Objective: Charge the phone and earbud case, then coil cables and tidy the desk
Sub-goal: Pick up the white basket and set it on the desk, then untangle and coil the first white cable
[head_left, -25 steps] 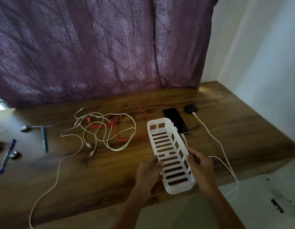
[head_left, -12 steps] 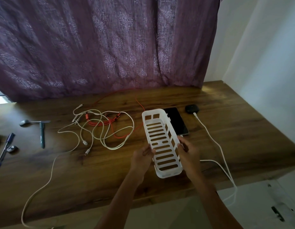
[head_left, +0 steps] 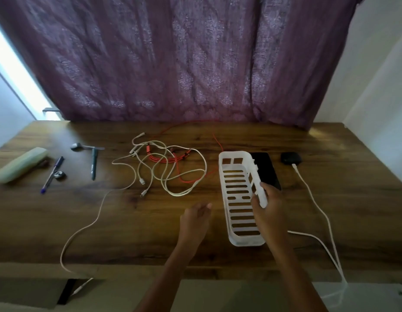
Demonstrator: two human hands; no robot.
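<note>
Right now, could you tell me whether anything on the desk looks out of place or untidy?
Yes. The white and orange cables lie tangled on the desk, and one white cable trails off its front edge. A spoon lies by the pens at the left, odd here. The white basket in the right hand is empty.

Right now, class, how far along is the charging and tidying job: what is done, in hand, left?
Done: a white cable runs into the earbud case; the phone lies nearby, its plug hidden. In hand: the right hand grips the white basket by its wall; the left hand is open and empty. Left: the tangled cables lie uncoiled; pens and a spoon lie scattered on the desk.
</note>
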